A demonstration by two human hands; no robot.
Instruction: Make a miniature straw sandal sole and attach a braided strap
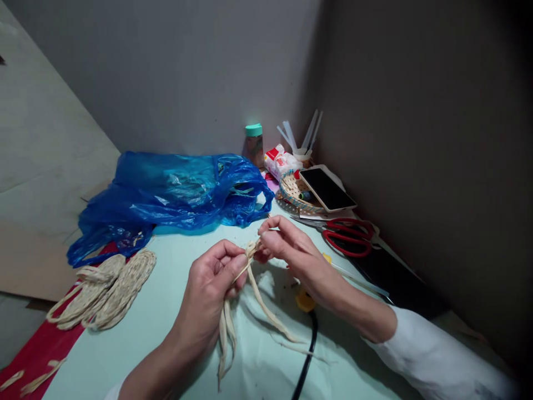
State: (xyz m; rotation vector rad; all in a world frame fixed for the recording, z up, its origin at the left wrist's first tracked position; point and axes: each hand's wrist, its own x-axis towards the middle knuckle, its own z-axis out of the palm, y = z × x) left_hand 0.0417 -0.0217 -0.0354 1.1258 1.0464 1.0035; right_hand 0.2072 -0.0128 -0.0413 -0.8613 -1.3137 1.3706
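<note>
Both hands meet over a pale green table [158,339]. The left hand [210,289] pinches pale straw strips [250,278] between thumb and fingers; loose ends hang below it. The right hand [291,250] grips the same strips at their braided top, just right of the left thumb. Red scissors [350,236] lie right of the right hand, a phone [327,189] beyond them. A blue bag [166,191] sits behind the left hand, woven coils [106,291] to its left.

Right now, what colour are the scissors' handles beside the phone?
Red. The scissors lie on the table past the right hand, clearest in the head view.
</note>
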